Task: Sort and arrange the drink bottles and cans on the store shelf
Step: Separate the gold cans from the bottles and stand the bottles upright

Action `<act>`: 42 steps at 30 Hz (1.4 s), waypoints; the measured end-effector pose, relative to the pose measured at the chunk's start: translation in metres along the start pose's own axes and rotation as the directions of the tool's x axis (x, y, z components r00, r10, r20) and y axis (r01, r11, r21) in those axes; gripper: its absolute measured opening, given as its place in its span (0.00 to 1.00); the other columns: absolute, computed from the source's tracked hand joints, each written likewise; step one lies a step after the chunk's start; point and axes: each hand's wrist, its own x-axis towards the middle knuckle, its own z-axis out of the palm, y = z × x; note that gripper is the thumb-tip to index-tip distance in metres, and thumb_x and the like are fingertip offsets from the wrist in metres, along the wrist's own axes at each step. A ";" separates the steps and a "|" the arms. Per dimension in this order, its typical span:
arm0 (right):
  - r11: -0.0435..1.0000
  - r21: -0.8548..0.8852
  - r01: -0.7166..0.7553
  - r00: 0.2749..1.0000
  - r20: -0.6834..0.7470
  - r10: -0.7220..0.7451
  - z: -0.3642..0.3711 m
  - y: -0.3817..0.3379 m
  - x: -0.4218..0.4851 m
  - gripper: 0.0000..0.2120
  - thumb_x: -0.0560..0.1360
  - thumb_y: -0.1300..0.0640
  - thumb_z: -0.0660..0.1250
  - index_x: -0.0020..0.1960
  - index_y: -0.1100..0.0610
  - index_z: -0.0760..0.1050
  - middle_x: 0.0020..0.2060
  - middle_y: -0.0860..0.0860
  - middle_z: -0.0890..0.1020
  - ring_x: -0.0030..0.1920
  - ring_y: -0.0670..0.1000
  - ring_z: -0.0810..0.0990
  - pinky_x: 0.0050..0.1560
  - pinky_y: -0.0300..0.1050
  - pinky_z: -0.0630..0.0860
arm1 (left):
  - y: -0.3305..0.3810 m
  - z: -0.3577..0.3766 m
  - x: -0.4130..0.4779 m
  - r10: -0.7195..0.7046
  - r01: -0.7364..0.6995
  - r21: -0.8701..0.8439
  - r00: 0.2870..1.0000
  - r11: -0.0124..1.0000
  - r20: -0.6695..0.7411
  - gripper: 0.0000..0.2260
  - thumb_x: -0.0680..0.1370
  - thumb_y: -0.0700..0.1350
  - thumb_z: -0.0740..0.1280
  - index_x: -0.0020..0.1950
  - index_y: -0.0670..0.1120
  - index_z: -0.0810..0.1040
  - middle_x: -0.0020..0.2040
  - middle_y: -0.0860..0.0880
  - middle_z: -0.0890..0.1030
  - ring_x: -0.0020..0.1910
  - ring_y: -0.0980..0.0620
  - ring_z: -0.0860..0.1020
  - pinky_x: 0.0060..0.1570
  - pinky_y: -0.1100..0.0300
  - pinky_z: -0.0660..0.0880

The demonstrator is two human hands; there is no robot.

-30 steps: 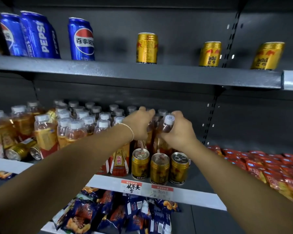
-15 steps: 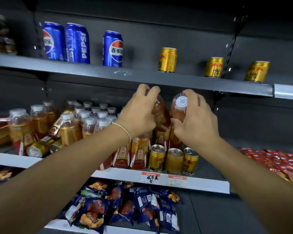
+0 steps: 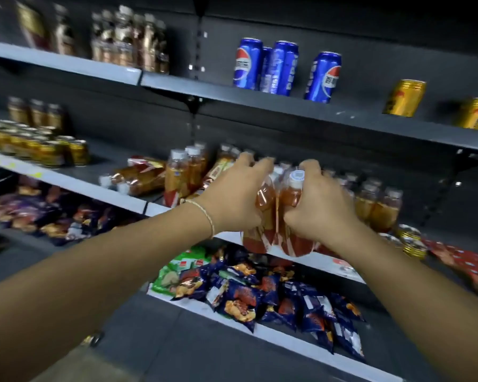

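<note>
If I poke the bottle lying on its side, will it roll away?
Probably a little: the lying bottle is round and rests on a flat shelf. It looks full of amber drink, so likely heavy. Its shiny wrapper may feel slippery.

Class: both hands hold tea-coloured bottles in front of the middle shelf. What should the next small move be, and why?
Probably set them down upright beside the standing bottles. The left hand and right hand grip the orange bottles with their bases hanging in front of the middle shelf, not resting on it, and matching white-capped ones stand there.
</note>
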 end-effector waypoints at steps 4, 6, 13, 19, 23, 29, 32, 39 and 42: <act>0.989 0.109 0.102 0.986 0.121 -0.115 0.039 -0.076 0.003 0.31 0.64 0.58 0.71 0.63 0.54 0.60 0.37 0.50 0.73 0.34 0.51 0.74 0.26 0.43 0.65 | -0.060 -0.029 -0.054 -0.118 0.112 0.138 0.992 0.984 0.039 0.26 0.65 0.42 0.72 0.60 0.46 0.68 0.52 0.45 0.70 0.50 0.42 0.75 0.40 0.54 0.76; 0.971 0.172 0.169 0.964 0.175 -0.198 0.057 -0.115 0.006 0.29 0.64 0.58 0.71 0.60 0.54 0.60 0.37 0.50 0.73 0.34 0.51 0.75 0.26 0.43 0.66 | -0.091 -0.045 -0.080 -0.230 0.220 0.174 0.973 0.960 0.037 0.24 0.65 0.43 0.73 0.59 0.48 0.69 0.50 0.47 0.70 0.51 0.44 0.74 0.36 0.60 0.71; 0.838 0.461 0.294 0.828 0.316 -0.464 0.119 -0.244 0.009 0.30 0.65 0.52 0.73 0.62 0.52 0.63 0.51 0.51 0.77 0.48 0.53 0.78 0.40 0.45 0.76 | -0.180 -0.104 -0.174 -0.577 0.561 0.281 0.816 0.778 -0.031 0.19 0.69 0.44 0.70 0.55 0.47 0.66 0.50 0.45 0.67 0.44 0.44 0.73 0.37 0.52 0.74; 0.697 0.627 0.348 0.646 0.379 -0.663 0.173 -0.348 0.010 0.31 0.61 0.45 0.76 0.56 0.43 0.61 0.44 0.43 0.74 0.43 0.45 0.76 0.34 0.43 0.74 | -0.250 -0.143 -0.242 -0.743 0.746 0.258 0.656 0.614 -0.131 0.16 0.72 0.44 0.67 0.57 0.48 0.67 0.51 0.45 0.70 0.46 0.44 0.75 0.41 0.52 0.78; 0.603 0.691 0.398 0.570 0.328 -0.753 0.207 -0.413 0.020 0.33 0.59 0.44 0.78 0.56 0.45 0.62 0.46 0.43 0.75 0.46 0.47 0.78 0.45 0.50 0.81 | -0.302 -0.160 -0.273 -0.782 0.802 0.252 0.591 0.542 -0.197 0.19 0.72 0.43 0.69 0.61 0.49 0.69 0.52 0.50 0.69 0.46 0.49 0.73 0.40 0.61 0.74; 0.529 0.736 0.423 0.494 0.302 -0.815 0.255 -0.503 0.069 0.36 0.58 0.44 0.80 0.57 0.42 0.61 0.51 0.45 0.75 0.51 0.50 0.77 0.51 0.51 0.81 | -0.390 -0.191 -0.282 -0.843 0.863 0.253 0.492 0.438 -0.219 0.20 0.73 0.43 0.69 0.63 0.50 0.68 0.53 0.51 0.69 0.44 0.52 0.70 0.36 0.67 0.68; 0.479 0.764 0.433 0.471 0.261 -0.843 0.277 -0.544 0.093 0.33 0.60 0.46 0.80 0.54 0.42 0.61 0.51 0.46 0.76 0.51 0.51 0.78 0.51 0.51 0.81 | -0.429 -0.208 -0.278 -0.848 0.877 0.251 0.467 0.409 -0.249 0.21 0.72 0.43 0.71 0.62 0.50 0.68 0.52 0.49 0.70 0.45 0.51 0.72 0.41 0.63 0.71; 0.407 0.798 0.445 0.453 0.192 -0.871 0.317 -0.625 0.116 0.31 0.62 0.48 0.78 0.59 0.45 0.64 0.50 0.46 0.79 0.50 0.51 0.79 0.49 0.48 0.80 | -0.498 -0.236 -0.285 -0.849 0.889 0.284 0.438 0.360 -0.296 0.18 0.71 0.44 0.70 0.57 0.46 0.68 0.51 0.45 0.70 0.46 0.44 0.75 0.42 0.55 0.75; 0.412 0.798 0.439 0.458 0.196 -0.867 0.334 -0.657 0.125 0.33 0.61 0.47 0.79 0.59 0.45 0.65 0.50 0.46 0.79 0.51 0.50 0.79 0.51 0.48 0.80 | -0.535 -0.249 -0.292 -0.865 0.895 0.278 0.421 0.348 -0.274 0.18 0.71 0.43 0.70 0.58 0.46 0.68 0.52 0.45 0.70 0.47 0.43 0.76 0.42 0.55 0.75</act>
